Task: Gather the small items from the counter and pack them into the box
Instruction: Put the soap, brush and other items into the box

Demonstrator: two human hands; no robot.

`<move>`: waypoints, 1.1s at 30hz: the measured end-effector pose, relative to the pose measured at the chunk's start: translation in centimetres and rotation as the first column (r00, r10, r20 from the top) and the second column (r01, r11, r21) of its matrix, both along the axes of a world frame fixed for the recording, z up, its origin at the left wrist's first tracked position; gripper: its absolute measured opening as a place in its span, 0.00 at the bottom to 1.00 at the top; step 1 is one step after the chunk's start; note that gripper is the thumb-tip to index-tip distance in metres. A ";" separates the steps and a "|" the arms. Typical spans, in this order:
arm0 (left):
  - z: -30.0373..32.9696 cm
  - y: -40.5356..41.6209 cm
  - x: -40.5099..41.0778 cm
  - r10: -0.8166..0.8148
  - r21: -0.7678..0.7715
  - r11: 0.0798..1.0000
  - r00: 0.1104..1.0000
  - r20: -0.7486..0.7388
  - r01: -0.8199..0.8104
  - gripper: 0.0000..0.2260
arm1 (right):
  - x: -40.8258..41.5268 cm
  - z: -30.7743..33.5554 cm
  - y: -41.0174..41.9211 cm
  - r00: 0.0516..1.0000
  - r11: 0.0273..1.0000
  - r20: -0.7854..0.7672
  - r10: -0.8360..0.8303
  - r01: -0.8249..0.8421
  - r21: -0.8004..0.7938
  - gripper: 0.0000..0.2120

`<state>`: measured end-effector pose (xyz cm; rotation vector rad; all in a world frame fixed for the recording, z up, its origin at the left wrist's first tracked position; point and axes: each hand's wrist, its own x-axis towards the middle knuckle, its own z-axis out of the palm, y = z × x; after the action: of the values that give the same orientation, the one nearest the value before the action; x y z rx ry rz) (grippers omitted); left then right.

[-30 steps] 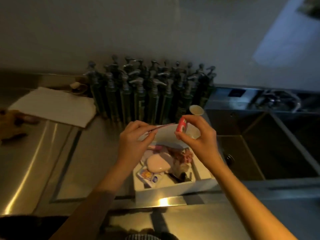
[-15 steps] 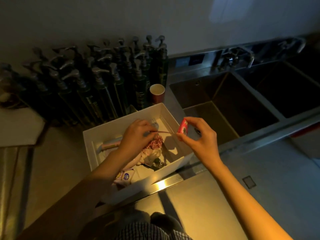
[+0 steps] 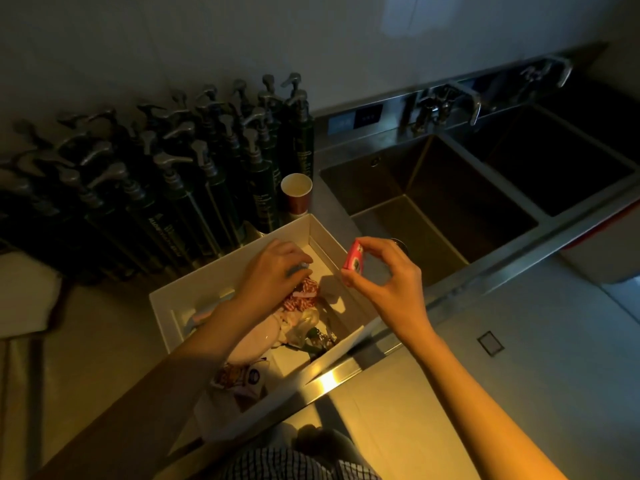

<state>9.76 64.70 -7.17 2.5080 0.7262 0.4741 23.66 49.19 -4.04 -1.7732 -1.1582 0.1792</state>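
Pink and small, the packet [image 3: 354, 259] sits pinched between the thumb and fingertips of the right hand [image 3: 384, 285], held above the right wall of the white box [image 3: 194, 289] on the steel worktop [image 3: 104, 341]. It looks light and stiff-sided, probably thin card that would dent if squeezed, so a gentle hold on its narrow edges suits it. The left hand [image 3: 273, 271] reaches down into the box among soft wrapped bits, fingers curled; whether it grips anything I cannot tell.
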 end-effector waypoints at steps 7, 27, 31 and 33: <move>1.4 0.7 -4.3 0.136 0.074 0.986 0.976 0.169 -0.150 0.12 | -1.2 -0.3 1.9 0.994 0.989 -0.017 0.104 -0.105 -0.099 0.24; 2.2 -5.0 -10.9 0.450 0.247 0.849 0.884 0.123 -0.467 0.20 | -3.7 -1.9 2.7 0.930 0.826 0.101 0.353 -0.259 -0.500 0.21; 2.0 -6.1 -10.9 0.469 0.268 0.834 0.875 0.120 -0.483 0.20 | -4.0 -1.6 1.7 0.923 0.852 0.122 0.364 -0.278 -0.443 0.20; 1.9 -6.5 -10.8 0.480 0.286 0.824 0.871 0.106 -0.489 0.20 | -4.1 -1.2 1.4 0.920 0.873 0.122 0.373 -0.304 -0.380 0.19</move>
<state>-1.09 58.20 -5.23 2.5675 1.3888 0.8562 19.52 50.59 -5.23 -1.9126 -1.6642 0.4615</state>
